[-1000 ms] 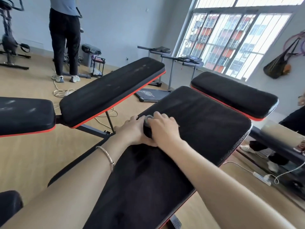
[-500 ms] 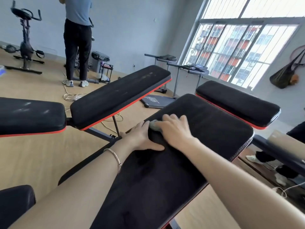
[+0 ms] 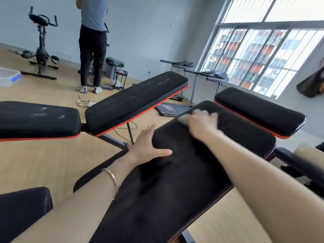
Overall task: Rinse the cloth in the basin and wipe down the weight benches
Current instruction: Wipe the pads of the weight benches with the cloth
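Close under the camera, the near bench pad (image 3: 175, 190) carries both forearms. On its left edge the left hand (image 3: 147, 146) rests flat, fingers released, holding nothing. Further up, the blurred right hand (image 3: 201, 123) presses the cloth (image 3: 183, 120) near the pad's far left corner, its fingers seemingly spread, not clenched. I judge that the wiping step is in hand. Next come even strokes over this pad, then the streaked bench (image 3: 136, 99) beside it. Far left stands the basin (image 3: 8, 76).
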